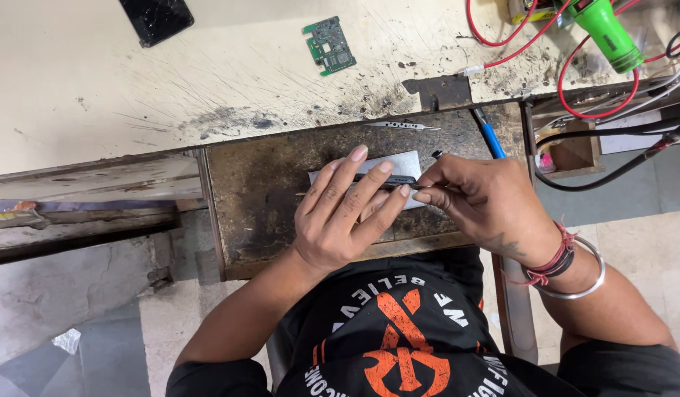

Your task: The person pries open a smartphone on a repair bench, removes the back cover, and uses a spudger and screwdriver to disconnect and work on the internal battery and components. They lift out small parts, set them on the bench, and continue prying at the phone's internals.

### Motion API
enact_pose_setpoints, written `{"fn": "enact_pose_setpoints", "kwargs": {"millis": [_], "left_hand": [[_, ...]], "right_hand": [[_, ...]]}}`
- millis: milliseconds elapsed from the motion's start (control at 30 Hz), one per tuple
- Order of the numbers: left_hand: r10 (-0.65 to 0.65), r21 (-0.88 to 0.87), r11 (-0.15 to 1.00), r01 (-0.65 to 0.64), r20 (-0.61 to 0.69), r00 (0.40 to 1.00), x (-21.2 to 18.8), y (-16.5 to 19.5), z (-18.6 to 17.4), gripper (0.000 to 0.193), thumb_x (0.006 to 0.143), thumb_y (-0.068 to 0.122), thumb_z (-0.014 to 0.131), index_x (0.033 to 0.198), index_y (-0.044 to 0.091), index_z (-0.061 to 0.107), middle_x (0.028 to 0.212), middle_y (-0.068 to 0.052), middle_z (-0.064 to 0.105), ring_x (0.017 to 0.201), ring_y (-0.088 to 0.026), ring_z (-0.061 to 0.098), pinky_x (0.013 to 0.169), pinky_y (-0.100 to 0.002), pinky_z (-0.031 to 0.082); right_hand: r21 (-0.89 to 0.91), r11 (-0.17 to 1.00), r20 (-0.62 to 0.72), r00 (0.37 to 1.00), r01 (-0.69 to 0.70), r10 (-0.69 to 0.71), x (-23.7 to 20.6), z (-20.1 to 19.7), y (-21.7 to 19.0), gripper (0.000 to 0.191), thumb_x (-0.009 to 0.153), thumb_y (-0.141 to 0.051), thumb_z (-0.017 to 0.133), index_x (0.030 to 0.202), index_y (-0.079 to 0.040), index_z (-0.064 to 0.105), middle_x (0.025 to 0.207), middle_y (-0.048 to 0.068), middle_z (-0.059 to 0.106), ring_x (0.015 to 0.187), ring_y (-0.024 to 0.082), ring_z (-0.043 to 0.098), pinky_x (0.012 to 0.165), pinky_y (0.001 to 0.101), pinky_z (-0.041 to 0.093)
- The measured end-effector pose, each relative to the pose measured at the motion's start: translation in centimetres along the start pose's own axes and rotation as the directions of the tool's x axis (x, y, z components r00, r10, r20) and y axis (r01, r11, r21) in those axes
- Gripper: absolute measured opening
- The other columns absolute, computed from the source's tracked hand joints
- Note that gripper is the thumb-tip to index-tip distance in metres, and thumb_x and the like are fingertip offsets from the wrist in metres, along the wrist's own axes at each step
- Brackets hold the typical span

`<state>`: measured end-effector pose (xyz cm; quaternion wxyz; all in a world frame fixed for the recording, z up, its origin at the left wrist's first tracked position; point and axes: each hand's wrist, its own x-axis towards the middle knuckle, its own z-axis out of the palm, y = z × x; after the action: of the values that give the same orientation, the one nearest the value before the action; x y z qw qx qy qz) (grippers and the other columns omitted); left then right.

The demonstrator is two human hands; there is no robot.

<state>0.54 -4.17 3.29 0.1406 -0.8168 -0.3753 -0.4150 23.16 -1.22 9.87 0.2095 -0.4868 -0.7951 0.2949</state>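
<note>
My left hand [347, 213] lies flat with fingers spread, pressing a dark slim device [399, 179] onto a white pad [408, 159] on a worn dark metal shelf [259, 191]. My right hand [487, 202] is at the device's right end, with its fingertips pinched together against the edge. It seems to hold a small dark tool, whose tip [437, 154] sticks out above the fingers. Most of the device is hidden under my left fingers.
Metal tweezers [402, 126] and a blue-handled tool [493, 140] lie at the shelf's far edge. On the scratched cream bench beyond are a green circuit board [330, 45], a black phone [158, 18], a green tool [612, 33] and red wires [575, 95].
</note>
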Motion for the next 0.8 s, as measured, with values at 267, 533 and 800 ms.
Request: {"fn": "enact_pose_setpoints", "kwargs": {"millis": [267, 533, 800], "left_hand": [[-0.126, -0.098, 0.984, 0.15, 0.216, 0.968, 2.2, 1.5, -1.6, 0.022, 0.098, 0.01, 0.073, 0.119, 0.006, 0.067, 0.123, -0.009, 0.06, 0.133, -0.032, 0.061, 0.108, -0.049, 0.055], [-0.145, -0.031, 0.987, 0.156, 0.238, 0.96, 3.4, 1.9, -1.8, 0.022, 0.094, 0.013, 0.073, 0.115, 0.012, 0.068, 0.123, -0.006, 0.059, 0.131, -0.031, 0.06, 0.106, -0.048, 0.055], [-0.124, -0.022, 0.991, 0.135, 0.269, 0.955, 3.1, 2.4, -1.8, 0.018, 0.094, 0.011, 0.072, 0.111, 0.012, 0.067, 0.121, -0.005, 0.058, 0.134, -0.032, 0.057, 0.109, -0.05, 0.055]], "right_hand": [[0.078, 0.997, 0.091, 0.996, -0.025, 0.018, 0.1, 0.1, 0.2, 0.019, 0.086, -0.021, 0.081, 0.091, -0.006, 0.071, 0.068, 0.008, 0.07, 0.054, 0.017, 0.064, 0.052, 0.0296, 0.048], [-0.049, 0.974, -0.19, 0.956, 0.219, -0.225, -1.7, 1.8, 1.7, 0.015, 0.088, -0.008, 0.081, 0.097, -0.004, 0.07, 0.085, 0.01, 0.073, 0.072, 0.024, 0.072, 0.06, 0.0329, 0.053], [-0.115, 0.938, -0.255, 0.903, 0.328, -0.347, -2.6, 2.8, 2.4, 0.018, 0.085, -0.003, 0.081, 0.098, -0.005, 0.069, 0.091, 0.009, 0.074, 0.077, 0.026, 0.073, 0.064, 0.0348, 0.054]]}}
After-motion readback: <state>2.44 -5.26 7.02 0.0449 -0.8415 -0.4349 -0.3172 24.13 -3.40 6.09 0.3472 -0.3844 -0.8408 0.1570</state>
